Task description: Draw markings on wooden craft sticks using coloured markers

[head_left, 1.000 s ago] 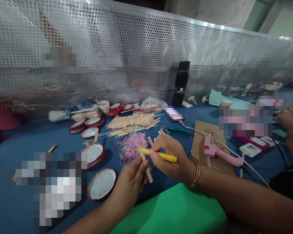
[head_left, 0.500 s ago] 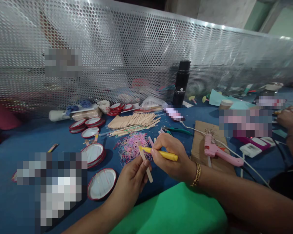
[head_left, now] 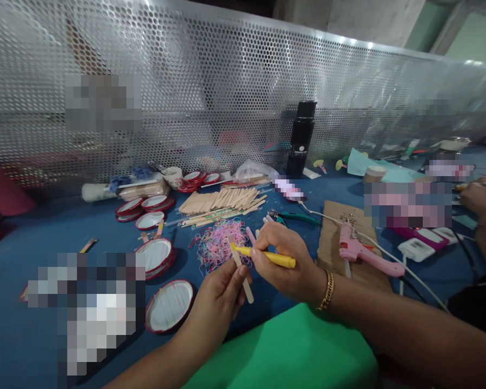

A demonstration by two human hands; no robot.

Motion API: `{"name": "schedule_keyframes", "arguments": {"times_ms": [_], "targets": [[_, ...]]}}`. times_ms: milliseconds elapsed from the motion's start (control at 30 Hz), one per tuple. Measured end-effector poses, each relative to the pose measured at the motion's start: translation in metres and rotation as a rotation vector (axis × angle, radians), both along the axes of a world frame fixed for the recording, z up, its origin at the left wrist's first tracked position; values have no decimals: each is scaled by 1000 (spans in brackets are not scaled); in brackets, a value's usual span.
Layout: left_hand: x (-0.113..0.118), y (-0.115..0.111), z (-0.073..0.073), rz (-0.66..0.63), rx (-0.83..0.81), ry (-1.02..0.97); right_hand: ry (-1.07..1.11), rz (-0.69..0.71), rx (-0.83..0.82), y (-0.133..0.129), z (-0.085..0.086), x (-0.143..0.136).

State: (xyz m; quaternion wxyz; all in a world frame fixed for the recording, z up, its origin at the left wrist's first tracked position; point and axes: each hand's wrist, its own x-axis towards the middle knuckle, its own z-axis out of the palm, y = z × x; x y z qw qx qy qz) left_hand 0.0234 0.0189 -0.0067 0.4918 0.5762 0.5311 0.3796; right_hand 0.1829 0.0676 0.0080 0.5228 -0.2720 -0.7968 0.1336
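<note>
A wooden craft stick (head_left: 247, 289) is pinched between the thumb and fingers of my left hand (head_left: 222, 289), its upper end pointing away from me. My right hand (head_left: 287, 259) is closed around a yellow marker (head_left: 281, 259), held like a pen. The marker's tip touches or nearly touches the stick near its upper end, where a yellow patch shows. Just beyond the hands lies a tangled heap of small coloured rubber bands (head_left: 216, 246). Behind it is a pile of plain craft sticks (head_left: 222, 199).
Red-rimmed jar lids (head_left: 169, 306) lie at the left. To the right, a pink glue gun (head_left: 358, 251) with its cord rests on cardboard (head_left: 328, 237) near green-handled pliers (head_left: 297, 217). A black bottle (head_left: 302, 138) stands by the perforated metal screen (head_left: 227, 81). A co-worker's hand (head_left: 481, 197) is at far right.
Almost nothing differs. The yellow patch on the stick looks a little larger, and the marker has shifted very slightly. My left hand keeps its place.
</note>
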Motion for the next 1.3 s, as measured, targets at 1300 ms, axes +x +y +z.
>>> {"name": "schedule_keyframes", "arguments": {"times_ms": [1300], "targets": [[1, 0, 1, 4, -16, -32, -5, -12, -28, 1, 1, 0]]}}
